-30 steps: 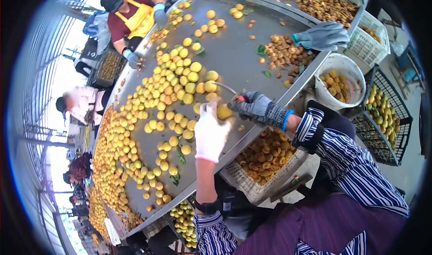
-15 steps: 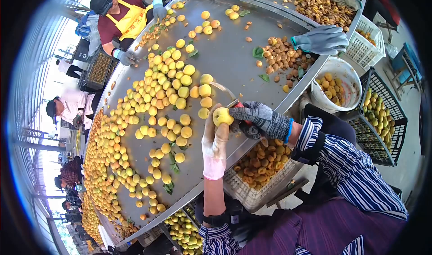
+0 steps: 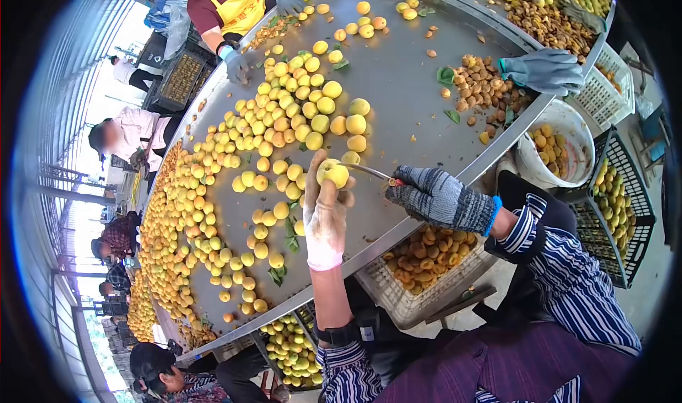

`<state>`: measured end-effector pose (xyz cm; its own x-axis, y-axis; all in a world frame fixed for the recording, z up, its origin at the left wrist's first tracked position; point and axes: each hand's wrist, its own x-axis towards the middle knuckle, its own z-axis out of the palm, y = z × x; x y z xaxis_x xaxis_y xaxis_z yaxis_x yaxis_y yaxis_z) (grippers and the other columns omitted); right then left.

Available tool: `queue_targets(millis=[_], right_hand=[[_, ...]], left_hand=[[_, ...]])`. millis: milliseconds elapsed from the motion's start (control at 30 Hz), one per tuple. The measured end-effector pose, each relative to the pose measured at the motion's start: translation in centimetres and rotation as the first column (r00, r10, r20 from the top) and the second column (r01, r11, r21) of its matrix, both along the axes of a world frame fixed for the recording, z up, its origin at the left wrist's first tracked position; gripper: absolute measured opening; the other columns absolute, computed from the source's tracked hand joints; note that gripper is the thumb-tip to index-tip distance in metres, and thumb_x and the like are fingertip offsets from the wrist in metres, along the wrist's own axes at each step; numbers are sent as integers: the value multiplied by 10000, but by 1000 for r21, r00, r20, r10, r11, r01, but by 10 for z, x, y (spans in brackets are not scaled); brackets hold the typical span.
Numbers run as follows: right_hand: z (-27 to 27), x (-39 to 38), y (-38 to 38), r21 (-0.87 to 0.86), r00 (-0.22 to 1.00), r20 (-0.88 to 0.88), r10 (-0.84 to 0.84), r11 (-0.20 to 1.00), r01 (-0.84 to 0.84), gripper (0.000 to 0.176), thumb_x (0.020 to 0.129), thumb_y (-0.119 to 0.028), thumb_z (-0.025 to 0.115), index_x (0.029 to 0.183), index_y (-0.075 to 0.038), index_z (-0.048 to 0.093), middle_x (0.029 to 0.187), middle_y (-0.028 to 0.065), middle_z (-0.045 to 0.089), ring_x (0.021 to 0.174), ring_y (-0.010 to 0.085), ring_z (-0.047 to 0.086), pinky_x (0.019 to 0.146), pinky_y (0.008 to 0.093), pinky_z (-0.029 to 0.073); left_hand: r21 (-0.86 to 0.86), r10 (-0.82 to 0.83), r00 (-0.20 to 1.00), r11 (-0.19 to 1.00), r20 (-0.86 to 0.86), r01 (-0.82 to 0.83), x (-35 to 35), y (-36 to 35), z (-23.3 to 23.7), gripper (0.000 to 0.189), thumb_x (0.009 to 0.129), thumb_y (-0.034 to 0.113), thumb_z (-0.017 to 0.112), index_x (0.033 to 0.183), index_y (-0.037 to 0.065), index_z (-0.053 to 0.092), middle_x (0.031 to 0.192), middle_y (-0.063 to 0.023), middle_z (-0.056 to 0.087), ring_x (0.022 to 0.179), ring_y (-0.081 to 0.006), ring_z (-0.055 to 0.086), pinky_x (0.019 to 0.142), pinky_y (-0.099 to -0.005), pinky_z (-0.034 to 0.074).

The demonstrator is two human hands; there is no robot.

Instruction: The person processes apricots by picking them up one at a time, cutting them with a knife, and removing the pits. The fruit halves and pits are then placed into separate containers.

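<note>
My left hand (image 3: pixel 327 207), in a pale glove, holds a yellow fruit (image 3: pixel 332 173) up above the metal table (image 3: pixel 398 76). In my right hand (image 3: pixel 444 198), which wears a grey knitted glove, is a curved knife (image 3: pixel 369 170) with a red handle. The blade points left, and its tip is close to the fruit. Many yellow fruits (image 3: pixel 305 97) lie in a broad spread left of and beyond my hands. A heap of pits (image 3: pixel 483 83) sits farther back to the right.
Grey gloves (image 3: pixel 543 71) lie at the right table edge. Beside it stand a white bucket (image 3: pixel 523 163) and a black crate (image 3: pixel 632 261). A basket of halved fruit (image 3: pixel 373 278) is below the near edge. Co-workers (image 3: pixel 231 8) are along the far side; another person (image 3: pixel 160 371) sits lower left.
The knife and my right hand have moved right, away from the fruit, baring the blade. My left hand still holds the fruit, slightly farther left. The view has shifted, and a person appears lower left.
</note>
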<state>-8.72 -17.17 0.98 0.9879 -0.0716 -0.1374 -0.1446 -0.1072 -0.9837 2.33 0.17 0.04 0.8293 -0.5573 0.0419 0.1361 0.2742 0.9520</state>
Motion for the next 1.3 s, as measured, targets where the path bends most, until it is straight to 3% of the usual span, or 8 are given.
queue_targets(millis=[200, 533, 833, 933, 1033, 1167, 1267, 1300], right_hand=[[1, -1, -2, -153, 996, 88, -10, 988, 23, 249, 888, -262, 579, 917, -16, 556, 704, 153, 564, 656, 276, 564, 644, 358, 455], [-4, -3, -4, -243, 992, 126, 7, 970, 24, 269, 886, -282, 571, 922, -15, 569, 765, 188, 589, 732, 339, 588, 684, 391, 462], [-19, 1, 7, -309, 1000, 10, -15, 951, 17, 296, 896, -304, 532, 924, -10, 559, 784, 204, 593, 777, 363, 594, 696, 416, 466], [-33, 5, 14, -284, 998, 56, -35, 958, 50, 297, 900, -303, 524, 926, -8, 549, 776, 207, 589, 766, 365, 593, 688, 421, 466], [-37, 6, 20, -283, 989, 107, -102, 950, 128, 227, 887, -238, 561, 920, -14, 550, 740, 200, 567, 704, 353, 579, 651, 400, 454], [-33, 5, 18, -337, 989, 103, -109, 931, 138, 229, 883, -239, 562, 922, -14, 541, 752, 207, 578, 728, 377, 588, 645, 418, 460], [-38, 4, 14, -405, 981, 151, -121, 898, 173, 237, 885, -250, 556, 924, -17, 539, 747, 205, 583, 723, 378, 592, 636, 424, 466], [-39, 3, 12, -424, 975, 182, -127, 885, 194, 241, 886, -257, 553, 924, -19, 539, 744, 204, 585, 718, 378, 592, 632, 426, 469]], left_hand=[[163, -10, 967, 986, 253, -33, 3, -1, -3, 511, 940, 255, 479, 1368, 12, 339, 1027, -34, 521, 871, -98, 519, 690, -223, 398], [232, -16, 952, 971, 304, -57, 2, -1, -3, 516, 929, 256, 505, 1357, 6, 360, 974, -29, 535, 805, -92, 484, 708, -220, 409], [314, -28, 957, 947, 290, -68, -3, -7, -9, 518, 935, 282, 505, 1331, -22, 365, 1031, -67, 528, 893, -137, 535, 748, -252, 410], [188, 32, 991, 981, 131, -57, -9, -16, -15, 478, 940, 329, 503, 1278, -2, 433, 1015, -55, 555, 869, -115, 541, 732, -247, 444], [-86, -15, 980, 996, -198, -2, -3, -22, -37, 455, 929, 379, 509, 1216, 27, 475, 1058, -75, 572, 901, -153, 565, 732, -261, 464], [-64, 84, 941, 992, -327, -111, -11, -35, -29, 459, 912, 441, 507, 1146, 46, 514, 1061, -79, 592, 887, -157, 548, 742, -271, 439], [109, 70, 980, 993, -186, -51, -7, -30, -23, 483, 909, 487, 488, 1113, 54, 544, 974, -44, 598, 822, -125, 551, 682, -244, 433], [312, 88, 995, 948, -50, -68, -3, -24, -21, 498, 904, 506, 483, 1102, 56, 555, 921, -28, 584, 772, -106, 539, 642, -231, 419]])
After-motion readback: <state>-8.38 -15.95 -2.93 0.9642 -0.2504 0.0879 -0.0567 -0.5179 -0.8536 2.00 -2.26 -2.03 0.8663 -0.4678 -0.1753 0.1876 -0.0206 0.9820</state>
